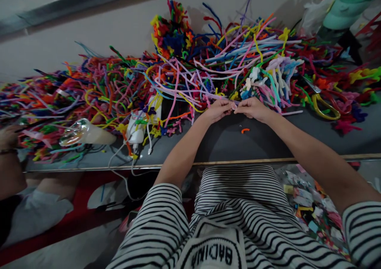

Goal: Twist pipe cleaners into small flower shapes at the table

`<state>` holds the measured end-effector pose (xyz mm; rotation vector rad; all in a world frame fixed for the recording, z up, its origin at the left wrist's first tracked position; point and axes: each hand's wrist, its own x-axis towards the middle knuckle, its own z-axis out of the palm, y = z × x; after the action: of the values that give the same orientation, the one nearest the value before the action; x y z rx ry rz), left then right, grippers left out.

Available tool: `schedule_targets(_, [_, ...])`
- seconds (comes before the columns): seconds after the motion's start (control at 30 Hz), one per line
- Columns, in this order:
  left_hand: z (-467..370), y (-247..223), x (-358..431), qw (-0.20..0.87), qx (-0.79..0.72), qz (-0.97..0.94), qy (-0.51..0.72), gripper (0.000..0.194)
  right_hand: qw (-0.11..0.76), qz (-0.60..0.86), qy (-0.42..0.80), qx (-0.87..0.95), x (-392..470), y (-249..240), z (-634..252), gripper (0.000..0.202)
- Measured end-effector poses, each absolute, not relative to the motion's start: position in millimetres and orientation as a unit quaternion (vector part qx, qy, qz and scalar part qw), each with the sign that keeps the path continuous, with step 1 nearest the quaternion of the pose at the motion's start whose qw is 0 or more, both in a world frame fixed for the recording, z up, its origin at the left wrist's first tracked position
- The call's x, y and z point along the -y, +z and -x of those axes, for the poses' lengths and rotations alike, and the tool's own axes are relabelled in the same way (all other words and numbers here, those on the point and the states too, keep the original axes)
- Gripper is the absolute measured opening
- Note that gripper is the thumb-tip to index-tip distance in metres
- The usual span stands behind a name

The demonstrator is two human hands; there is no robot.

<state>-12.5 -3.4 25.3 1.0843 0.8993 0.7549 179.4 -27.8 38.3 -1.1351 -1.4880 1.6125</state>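
Shirt (238,209) bears lettering (211,254); left hand (218,110), right hand (253,109) pinch pink piece (233,107)

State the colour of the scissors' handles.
The scissors have yellow handles, clear in the head view.

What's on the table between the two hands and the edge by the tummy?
A little curved orange piece and a tiny speck too small to name. The head view shows them between the left hand, right hand and table edge.
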Motion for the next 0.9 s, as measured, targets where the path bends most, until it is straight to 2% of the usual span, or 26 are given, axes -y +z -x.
schedule_targets(0.23, [5,28,9,0.681,-0.392,-0.463,0.409,0.024,0.362,0.438,0.640,0.518,27,42,-180,0.016])
schedule_targets(0.37, [7,29,10,0.694,-0.347,-0.466,0.425,0.009,0.376,0.433,0.654,0.494,28,43,-180,0.016])
schedule_targets(0.6, [6,10,2,0.591,-0.343,-0.550,0.480,0.027,0.374,0.419,0.652,0.509,28,41,-180,0.023])
schedule_targets(0.8, [6,5,-1,0.609,-0.341,-0.545,0.465,0.035,0.384,0.415,0.646,0.513,26,35,-179,0.027])
schedule_targets(0.9, [5,7,1,0.562,-0.347,-0.586,0.469,0.040,0.418,0.417,0.628,0.507,25,29,-177,0.035])
